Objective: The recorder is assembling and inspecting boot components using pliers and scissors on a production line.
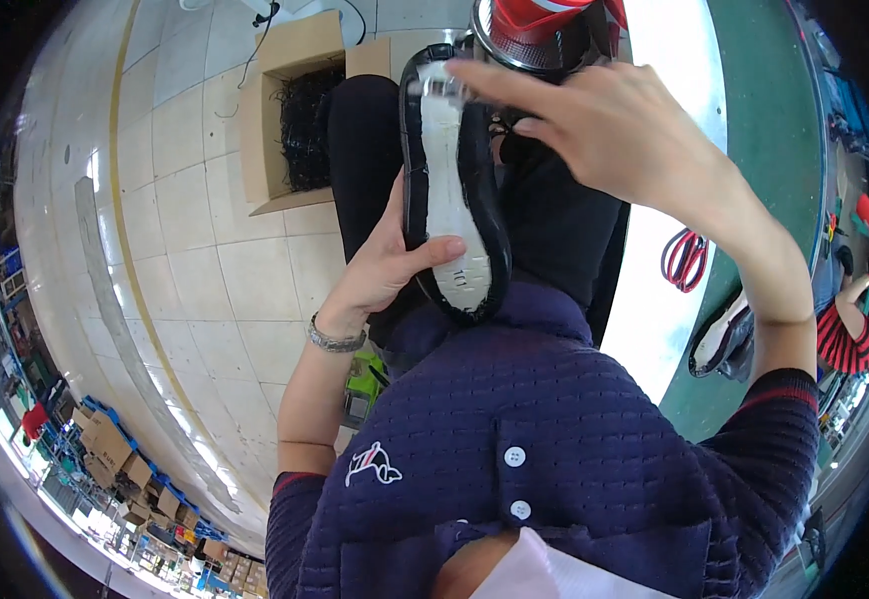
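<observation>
A black shoe upper (494, 225), its underside turned up with a white insole board (444, 165) showing, lies lengthwise over my lap. My left hand (385, 265) grips its near, wider part, thumb on the board and fingers round the side. My right hand (604, 130) is at the far, narrower end. Its index finger is stretched out to the board there, with the thumb apart from it; the fingertip is blurred. Beside that fingertip is a small shiny, whitish patch (441, 88), too smeared to name. My right hand's other fingers are partly hidden.
A cardboard box (260, 150) holding black stringy material stands on the tiled floor ahead left. A metal container (534, 45) with red material is ahead. On the white bench (669, 130) at right lies a red and black coil (684, 260). Another shoe (722, 334) and a person (849, 334) are farther right.
</observation>
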Tool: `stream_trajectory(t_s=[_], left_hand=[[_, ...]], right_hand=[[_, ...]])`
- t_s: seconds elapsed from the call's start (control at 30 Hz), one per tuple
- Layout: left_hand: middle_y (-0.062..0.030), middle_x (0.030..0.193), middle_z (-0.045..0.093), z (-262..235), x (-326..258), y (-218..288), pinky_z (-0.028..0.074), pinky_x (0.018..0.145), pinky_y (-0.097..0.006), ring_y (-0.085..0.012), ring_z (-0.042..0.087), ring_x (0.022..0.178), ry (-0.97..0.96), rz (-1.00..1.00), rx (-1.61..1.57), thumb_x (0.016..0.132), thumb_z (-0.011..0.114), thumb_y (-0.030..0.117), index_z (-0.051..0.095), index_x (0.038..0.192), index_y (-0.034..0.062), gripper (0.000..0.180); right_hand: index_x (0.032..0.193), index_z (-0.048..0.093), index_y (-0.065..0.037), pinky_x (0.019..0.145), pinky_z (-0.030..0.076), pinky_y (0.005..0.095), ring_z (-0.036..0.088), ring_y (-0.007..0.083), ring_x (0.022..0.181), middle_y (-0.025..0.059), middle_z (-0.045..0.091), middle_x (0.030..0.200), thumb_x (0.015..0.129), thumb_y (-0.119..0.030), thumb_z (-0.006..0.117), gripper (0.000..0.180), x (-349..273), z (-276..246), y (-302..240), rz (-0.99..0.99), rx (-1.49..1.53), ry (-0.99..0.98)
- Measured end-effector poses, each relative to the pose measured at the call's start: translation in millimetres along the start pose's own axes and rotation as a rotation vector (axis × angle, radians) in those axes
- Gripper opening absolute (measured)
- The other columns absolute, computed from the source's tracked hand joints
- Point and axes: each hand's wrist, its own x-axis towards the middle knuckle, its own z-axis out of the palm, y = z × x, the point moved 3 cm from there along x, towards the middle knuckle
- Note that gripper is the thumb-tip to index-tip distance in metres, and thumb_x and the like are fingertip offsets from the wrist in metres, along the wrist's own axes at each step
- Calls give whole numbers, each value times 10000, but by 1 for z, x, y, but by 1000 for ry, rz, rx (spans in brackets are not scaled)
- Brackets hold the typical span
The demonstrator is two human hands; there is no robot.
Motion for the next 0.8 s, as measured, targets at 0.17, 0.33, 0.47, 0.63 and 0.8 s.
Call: stream_trajectory(t_s=[0.17,0.33,0.47,0.63,0.8], left_hand=[[-101,1462,357,9,7,5,269,1122,-336,-193,365,1331,-46,-10,12,766,797,111,60,1533,53,1066],[-84,1427,412,-8,17,17,311,1099,-331,-186,406,1303,5,-96,-49,766,783,78,142,1533,98,1000],[-68,1340,509,-3,37,25,416,1020,-333,-167,511,1196,108,-175,-150,807,745,71,230,1503,114,866],[-29,1116,621,-9,46,25,496,909,-314,-141,620,1004,65,-284,-134,789,768,90,481,1307,95,592],[-25,1079,632,-7,46,23,506,884,-312,-136,625,969,130,-266,-118,802,752,89,499,1287,89,547]], right_hand=[[1469,337,-300,557,519,421,653,341,602,132,693,809,909,-152,606,638,-27,36,0,267,424,166],[1488,290,-322,518,497,419,607,314,514,106,623,627,916,-161,601,670,-3,15,-2,230,237,13],[1467,332,-319,535,506,433,641,335,589,104,656,680,924,-191,584,611,-27,15,-1,318,444,413],[1448,342,-215,476,503,415,647,337,558,150,615,583,921,-183,572,576,-9,36,0,179,347,154],[1451,344,-214,470,500,402,639,318,530,132,612,565,923,-188,575,577,-31,19,-11,238,494,426]])
